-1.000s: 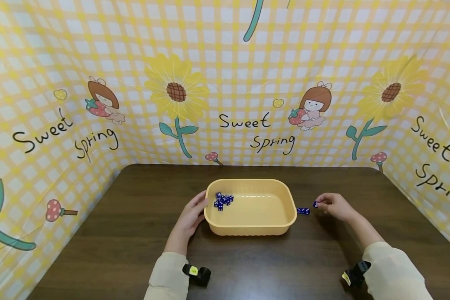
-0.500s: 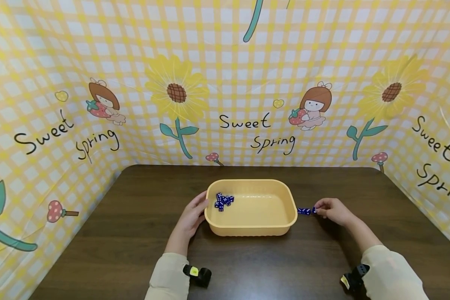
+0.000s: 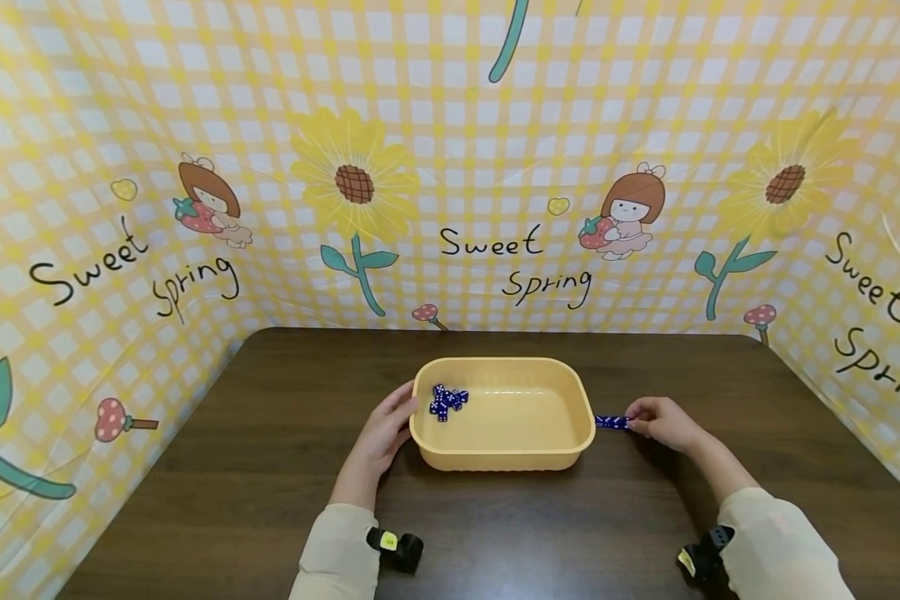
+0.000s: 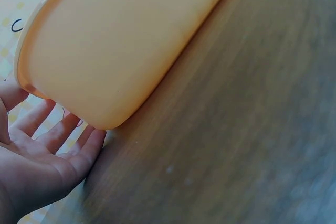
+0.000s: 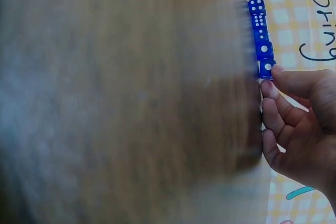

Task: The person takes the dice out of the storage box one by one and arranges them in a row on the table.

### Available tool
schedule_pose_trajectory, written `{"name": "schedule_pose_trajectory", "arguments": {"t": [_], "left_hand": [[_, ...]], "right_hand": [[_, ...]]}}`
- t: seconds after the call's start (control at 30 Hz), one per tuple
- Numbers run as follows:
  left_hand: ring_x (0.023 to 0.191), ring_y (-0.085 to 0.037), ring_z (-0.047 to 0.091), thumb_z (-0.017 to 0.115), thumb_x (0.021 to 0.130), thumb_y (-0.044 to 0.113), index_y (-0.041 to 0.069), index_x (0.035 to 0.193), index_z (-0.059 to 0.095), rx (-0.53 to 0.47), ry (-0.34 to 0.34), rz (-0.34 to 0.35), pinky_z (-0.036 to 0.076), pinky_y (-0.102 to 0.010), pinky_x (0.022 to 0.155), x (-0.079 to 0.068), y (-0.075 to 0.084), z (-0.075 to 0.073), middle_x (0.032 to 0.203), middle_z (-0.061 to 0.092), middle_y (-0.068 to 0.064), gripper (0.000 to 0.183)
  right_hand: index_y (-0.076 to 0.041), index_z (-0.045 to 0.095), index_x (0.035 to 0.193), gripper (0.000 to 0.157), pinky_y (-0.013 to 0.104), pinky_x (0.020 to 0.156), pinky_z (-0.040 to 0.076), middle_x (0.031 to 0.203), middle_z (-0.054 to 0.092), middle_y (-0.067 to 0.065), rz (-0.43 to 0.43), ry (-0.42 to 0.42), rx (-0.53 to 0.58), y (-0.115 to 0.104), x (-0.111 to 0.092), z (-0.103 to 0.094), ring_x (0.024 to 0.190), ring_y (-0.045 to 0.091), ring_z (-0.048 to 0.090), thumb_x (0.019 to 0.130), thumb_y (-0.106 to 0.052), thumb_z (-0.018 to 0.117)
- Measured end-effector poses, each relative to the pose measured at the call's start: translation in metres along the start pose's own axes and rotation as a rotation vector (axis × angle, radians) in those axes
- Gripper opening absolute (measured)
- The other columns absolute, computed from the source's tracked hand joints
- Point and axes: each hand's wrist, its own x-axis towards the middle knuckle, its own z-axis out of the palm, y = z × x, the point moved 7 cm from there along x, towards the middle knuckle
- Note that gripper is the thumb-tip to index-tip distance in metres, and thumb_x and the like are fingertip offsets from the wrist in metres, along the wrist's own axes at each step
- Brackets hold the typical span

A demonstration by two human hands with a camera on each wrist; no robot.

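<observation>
A yellow plastic basin (image 3: 517,417) stands on the table, with a cluster of blue dice (image 3: 447,402) inside at its left end. My left hand (image 3: 378,429) rests against the basin's left end, and in the left wrist view its relaxed fingers (image 4: 79,153) touch the end wall. Right of the basin, several blue dice with white pips (image 5: 261,35) form a straight row on the table. My right hand (image 3: 666,422) pinches the die (image 5: 267,68) at the row's near end, between thumb and forefinger. That die sits up against its neighbour.
The dark wood table (image 3: 480,533) extends in front of and beside the basin. Behind and along both sides hangs a yellow checked cloth (image 3: 487,167) printed with flowers and lettering. A black wrist camera (image 3: 397,550) is strapped to the left sleeve, another (image 3: 705,554) to the right.
My right hand has lowered the pinched die and moved it left, closing the gap to the row. My left hand and the basin have stayed in place.
</observation>
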Motion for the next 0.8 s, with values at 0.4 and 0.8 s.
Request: {"name": "schedule_pose_trajectory", "arguments": {"t": [0.4,0.8], "left_hand": [[0.111,-0.030,0.038,0.047,0.089,0.011,0.004,0.129,0.037,0.005,0.001,-0.004,0.035,-0.041,0.084,-0.0002,0.0001,-0.0003,0.130,0.036,-0.015,0.043],[0.111,-0.030,0.038,0.047,0.089,0.011,0.004,0.129,0.037,0.008,0.000,-0.003,0.035,-0.041,0.085,0.0003,-0.0003,-0.0002,0.130,0.036,-0.015,0.043]], "right_hand": [[0.010,0.054,0.083,0.006,0.025,0.048,0.038,0.065,0.051,0.006,-0.009,0.008,0.013,0.0010,0.0006,-0.0003,0.055,0.013,0.044,0.078,0.007,0.055],[0.010,0.056,0.089,0.014,0.027,0.050,0.040,0.065,0.051,0.005,0.004,0.035,-0.007,0.0038,0.0004,-0.0015,0.057,0.015,0.046,0.077,0.003,0.058]]}}
